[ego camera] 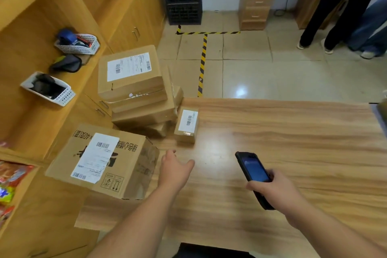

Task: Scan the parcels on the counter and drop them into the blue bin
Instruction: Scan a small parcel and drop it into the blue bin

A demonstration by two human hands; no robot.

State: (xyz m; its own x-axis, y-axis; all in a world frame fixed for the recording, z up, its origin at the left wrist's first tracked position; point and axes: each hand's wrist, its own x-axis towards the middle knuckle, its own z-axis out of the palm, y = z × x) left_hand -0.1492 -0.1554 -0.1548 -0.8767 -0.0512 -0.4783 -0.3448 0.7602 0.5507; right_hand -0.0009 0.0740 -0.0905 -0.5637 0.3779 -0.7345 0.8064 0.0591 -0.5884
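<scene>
A: Hands, quick?

B: Right hand wrapped around the scanner, screen up, tip aimed toward the parcels. Left hand holds nothing, fingers loose and spread, over the counter beside the big box.

A: Where are the parcels?

B: All at the counter's left end. Small box lies flat on the wood, label up, just ahead of the left hand. Big box sits at the near left corner, part of it hanging past the edge. Stack of boxes behind, touching the small one; can't tell how much of the stack rests on the counter.

A: Handling?

B: Judgement only: stiff cardboard, taped, dry, not slippery. Small box is probably light, one hand across the two long sides does it. Big box likely needs both hands at opposite bottom edges, so the scanner goes down first. Its flaps look worn, so avoid lifting by them.

A: Room?

B: Wood to the right of the parcels is open, so there's space to slide one out and scan. Left side is tight against the wooden shelves. The overhanging big box could tip if nudged. Blue bin isn't in view, so drop route unknown.
</scene>
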